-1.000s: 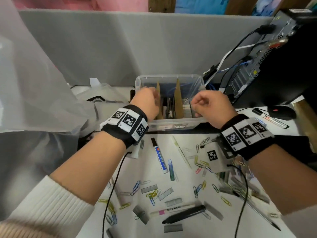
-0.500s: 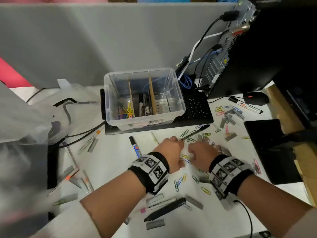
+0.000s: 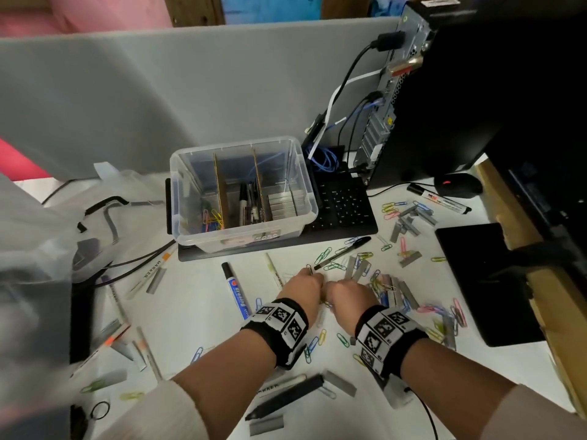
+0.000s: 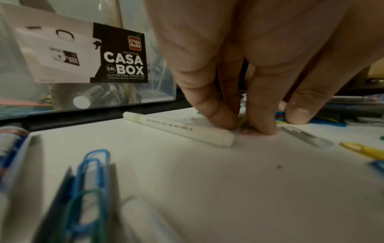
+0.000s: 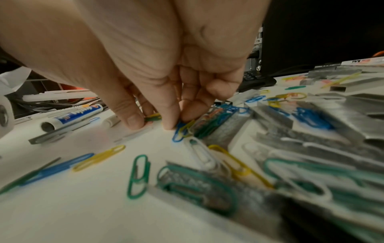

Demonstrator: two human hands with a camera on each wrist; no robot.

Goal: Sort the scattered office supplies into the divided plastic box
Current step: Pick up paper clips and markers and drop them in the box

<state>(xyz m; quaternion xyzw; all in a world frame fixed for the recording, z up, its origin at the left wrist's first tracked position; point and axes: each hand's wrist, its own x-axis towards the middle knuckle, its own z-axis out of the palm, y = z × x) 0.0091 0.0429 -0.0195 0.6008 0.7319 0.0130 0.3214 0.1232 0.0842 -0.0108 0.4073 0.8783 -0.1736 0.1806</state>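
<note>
I see the divided box (image 3: 243, 198) holding paper clips in its left compartment, markers in the centre, staple strips on the right. In front of it, my left hand (image 3: 303, 285) and right hand (image 3: 347, 293) pinch paper clips (image 5: 182, 129) off the desk (image 3: 197, 312); only the left wrist view shows the box label (image 4: 119, 54).

The divided plastic box (image 3: 243, 198) stands at the far middle of the table (image 3: 197, 312), on the left part of a keyboard (image 3: 344, 206), with a computer tower (image 3: 444, 100) to the far right of it. In the box, paper clips (image 3: 211, 219) lie in the left compartment, pens (image 3: 247, 203) in the middle one and staple strips (image 3: 286, 201) in the right one. Near the box, both hands are down on the table side by side, the left hand (image 3: 303, 289) just left of the right hand (image 3: 349, 295), with a marker (image 3: 236, 290) lying to their left and a heap of clips and staples (image 3: 394, 293) to their right.
</note>
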